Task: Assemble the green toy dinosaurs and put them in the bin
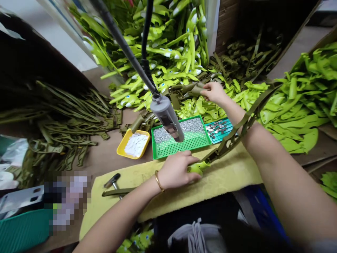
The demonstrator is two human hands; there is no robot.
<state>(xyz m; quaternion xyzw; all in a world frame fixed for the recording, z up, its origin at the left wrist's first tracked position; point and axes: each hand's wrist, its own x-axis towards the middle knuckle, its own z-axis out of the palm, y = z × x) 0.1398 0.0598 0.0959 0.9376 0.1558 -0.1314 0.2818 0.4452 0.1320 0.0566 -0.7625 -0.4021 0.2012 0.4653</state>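
My left hand rests on the yellow cloth pad, its fingers closed around a lime-green moulded plastic part. An olive webbing strap runs from that part up and to the right, across my right forearm. My right hand is raised over the far side of the bench, pinching a folded olive strap piece. A heap of lime-green plastic parts lies just behind it. Most of the green part is hidden by my left fingers.
A grey cylindrical tool hangs on black cables above a green perforated tray of small metal pieces. Nearby are a yellow tray of white pieces, a teal tray of metal studs, a small hammer, and olive straps.
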